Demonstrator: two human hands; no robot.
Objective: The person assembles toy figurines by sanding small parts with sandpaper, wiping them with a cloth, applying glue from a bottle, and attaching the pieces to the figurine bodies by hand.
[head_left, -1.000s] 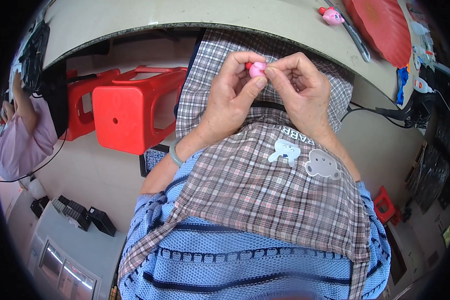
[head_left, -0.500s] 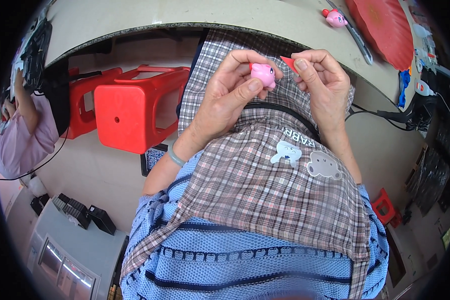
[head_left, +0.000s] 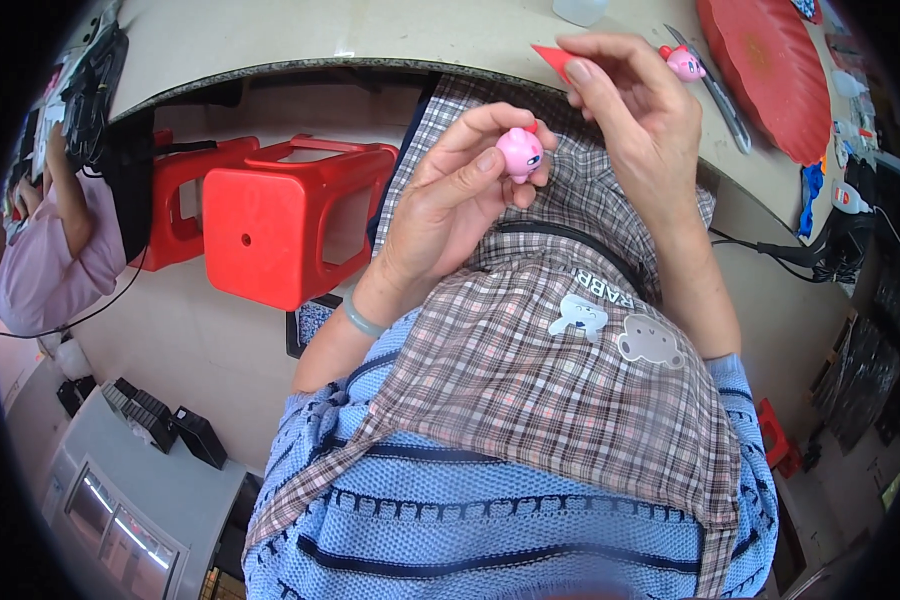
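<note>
A small round pink figurine with red feet sits between the thumb and fingers of my left hand, in front of my plaid apron. My right hand is raised by the table edge, pinching a pointed red piece like a folded sheet or wedge between thumb and fingers. The tip of that piece points up and left, apart from the figurine. A second pink figurine lies on the table to the right, beside a slim grey knife-like tool.
On the pale table, a red scalloped tray stands at the right and a translucent container at the far edge. Red stools are at the left under the table. Another person in pink sits far left.
My right hand has moved up and away from the left hand, carrying the red piece over the table edge. The figurine in my left hand has turned and shifted slightly left.
</note>
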